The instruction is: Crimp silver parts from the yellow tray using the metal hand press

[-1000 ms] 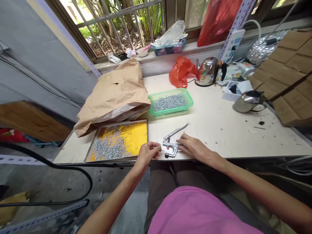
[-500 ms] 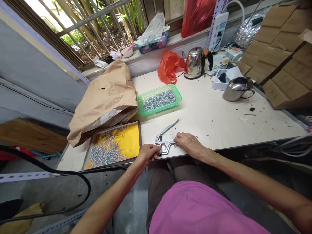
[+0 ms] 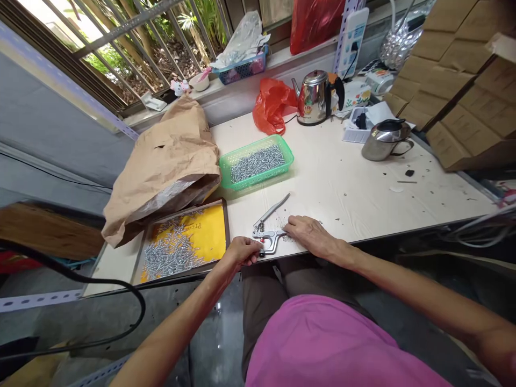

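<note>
Snap-fastener-style hand pliers (image 3: 276,235) lie near the table's front edge. They have a grey C-shaped frame, a dark spring and a long lever slanting away to the upper right. At the jaw, my left hand (image 3: 244,251) has thumb and fingers pinched together; a bit of red shows beside the fingertips, and whatever they hold is too small to make out. My right hand (image 3: 310,234) rests on the table with fingers curled over the frame's right end, hiding that part. Several tiny thin pieces lie by its fingertips.
On the left, a yellow-lined tray (image 3: 213,231) bears many small metal screw-like pieces. More fill a green basket (image 3: 258,181) behind the pliers. A brown paper bag (image 3: 165,166) leans over the tray. Farther back stand a kettle (image 3: 313,99), a steel pot (image 3: 382,142) and a red plastic bag (image 3: 270,107).
The whole view has shifted slightly, moving the scene left and a little up. Both hands keep nearly the same places on the pliers.
</note>
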Motion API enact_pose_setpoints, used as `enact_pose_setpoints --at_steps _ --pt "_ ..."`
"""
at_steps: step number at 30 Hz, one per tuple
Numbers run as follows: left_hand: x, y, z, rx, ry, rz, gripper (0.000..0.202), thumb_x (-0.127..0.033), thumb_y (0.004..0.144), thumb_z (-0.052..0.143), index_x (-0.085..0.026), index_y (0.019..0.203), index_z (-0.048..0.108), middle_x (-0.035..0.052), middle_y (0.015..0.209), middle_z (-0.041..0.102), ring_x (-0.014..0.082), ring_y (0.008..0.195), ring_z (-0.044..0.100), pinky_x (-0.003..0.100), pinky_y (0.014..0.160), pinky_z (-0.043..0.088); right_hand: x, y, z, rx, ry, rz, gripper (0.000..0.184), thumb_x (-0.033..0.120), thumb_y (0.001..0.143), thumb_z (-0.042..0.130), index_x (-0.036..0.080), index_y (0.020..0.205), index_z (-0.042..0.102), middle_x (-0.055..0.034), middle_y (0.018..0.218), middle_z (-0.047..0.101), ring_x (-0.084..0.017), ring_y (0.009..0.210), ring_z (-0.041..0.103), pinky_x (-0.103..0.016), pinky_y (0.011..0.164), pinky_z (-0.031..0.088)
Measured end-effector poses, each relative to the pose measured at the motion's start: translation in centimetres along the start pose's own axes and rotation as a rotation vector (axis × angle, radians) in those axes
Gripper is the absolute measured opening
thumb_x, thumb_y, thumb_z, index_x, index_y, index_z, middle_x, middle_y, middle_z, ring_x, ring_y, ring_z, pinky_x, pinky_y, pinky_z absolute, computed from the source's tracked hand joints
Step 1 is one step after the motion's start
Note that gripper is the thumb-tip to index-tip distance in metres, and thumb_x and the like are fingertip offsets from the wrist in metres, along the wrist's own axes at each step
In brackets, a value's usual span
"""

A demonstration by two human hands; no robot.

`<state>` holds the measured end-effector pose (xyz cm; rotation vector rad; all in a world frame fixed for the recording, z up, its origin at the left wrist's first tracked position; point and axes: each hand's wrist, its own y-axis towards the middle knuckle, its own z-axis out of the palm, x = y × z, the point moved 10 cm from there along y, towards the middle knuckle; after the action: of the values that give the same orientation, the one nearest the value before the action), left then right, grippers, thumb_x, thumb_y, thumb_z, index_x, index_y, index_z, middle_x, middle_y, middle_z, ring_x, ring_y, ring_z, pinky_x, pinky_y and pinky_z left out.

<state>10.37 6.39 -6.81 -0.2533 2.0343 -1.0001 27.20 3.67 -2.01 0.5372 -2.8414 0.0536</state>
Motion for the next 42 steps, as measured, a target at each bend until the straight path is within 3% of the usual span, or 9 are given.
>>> enact_pose_setpoints --at_steps 3,7,10,15,21,30,35,39,42 --pt "0.0 0.0 0.1 0.009 -0.006 0.006 0.025 -0.036 0.066 0.073 -0.013 0.063 0.064 -0.0035 0.041 0.052 0.0060 0.035 0.043 0.017 0.038 0.026 -0.2 0.1 -1.2 -0.034 0.080 -0.042 0.020 0.028 0.091 0.057 0.018 0.106 0.065 -0.0121 0.113 0.059 -0.023 0.101 0.054 -0.034 0.082 0.043" --pt "0.1 -0.2 0.3 0.021 -0.008 0.006 0.026 -0.036 0.065 0.075 -0.013 0.064 0.065 -0.0037 0.042 0.053 0.0055 0.036 0.044 0.017 0.037 0.026 -1.7 1.1 -2.5 -0.054 0.098 -0.067 0.079 0.051 0.074 0.074 0.015 0.139 0.045 -0.0225 0.150 0.030 -0.038 0.136 0.030 -0.053 0.104 0.033" --pt "0.1 -0.2 0.3 0.013 -0.033 0.016 0.026 -0.036 0.064 0.076 -0.012 0.066 0.066 -0.0041 0.043 0.052 0.0052 0.036 0.044 0.016 0.036 0.027 -2.6 2.4 -1.6 0.054 0.085 -0.098 0.097 0.058 0.066 0.077 0.013 0.143 0.039 -0.0252 0.152 0.025 -0.043 0.141 0.018 -0.060 0.107 0.025" --pt "0.3 -0.2 0.3 0.001 -0.046 0.020 0.028 -0.037 0.063 0.078 -0.012 0.067 0.066 -0.0044 0.044 0.053 0.0048 0.035 0.044 0.016 0.035 0.027 -3.0 4.1 -0.5 0.121 0.050 -0.167 0.104 0.065 0.059 0.077 0.013 0.142 0.040 -0.0253 0.144 0.036 -0.045 0.136 0.025 -0.064 0.103 0.026" --pt "0.3 -0.3 0.3 -0.014 -0.043 0.015 0.026 -0.036 0.066 0.075 -0.013 0.063 0.064 -0.0046 0.042 0.051 0.0049 0.034 0.042 0.016 0.035 0.026 -2.7 4.8 -1.0 0.111 0.016 -0.167 0.093 0.065 0.062 0.073 0.008 0.131 0.048 -0.0221 0.126 0.050 -0.037 0.115 0.044 -0.060 0.098 0.032" --pt "0.5 -0.5 0.5 -0.030 -0.056 -0.010 0.036 -0.044 0.060 0.079 -0.014 0.058 0.060 -0.0042 0.040 0.050 0.0056 0.034 0.043 0.017 0.036 0.027 -2.5 4.4 -1.1 0.091 -0.034 -0.136 0.069 0.063 0.066 0.074 0.013 0.112 0.060 -0.0165 0.113 0.055 -0.033 0.105 0.046 -0.053 0.094 0.033" --pt "1.0 -1.0 0.2 -0.055 -0.018 -0.012 0.038 -0.047 0.070 0.072 -0.017 0.054 0.054 -0.0031 0.040 0.049 0.0076 0.034 0.041 0.021 0.040 0.032 -2.2 4.0 -1.5 0.092 -0.013 -0.115 0.055 0.052 0.070 0.077 0.014 0.107 0.061 -0.0140 0.108 0.057 -0.030 0.103 0.048 -0.042 0.087 0.037" --pt "-2.2 -2.6 -1.9 -0.340 0.222 0.300 0.030 -0.040 0.082 0.061 -0.016 0.064 0.062 0.0025 0.058 0.058 0.0137 0.053 0.054 0.026 0.055 0.042 -1.6 3.2 -2.3 0.082 -0.020 -0.100 0.044 0.043 0.075 0.075 0.014 0.104 0.062 -0.0133 0.107 0.058 -0.029 0.102 0.050 -0.039 0.086 0.037" --pt "-6.3 -4.8 -0.3 -0.462 0.440 0.673 0.019 -0.031 0.076 0.071 -0.018 0.090 0.068 0.0079 0.091 0.065 0.0218 0.088 0.060 0.032 0.078 0.046 -1.1 2.6 -2.2 0.044 -0.029 -0.125 0.041 0.040 0.076 0.075 0.014 0.104 0.061 -0.0123 0.105 0.059 -0.027 0.099 0.052 -0.038 0.086 0.039"
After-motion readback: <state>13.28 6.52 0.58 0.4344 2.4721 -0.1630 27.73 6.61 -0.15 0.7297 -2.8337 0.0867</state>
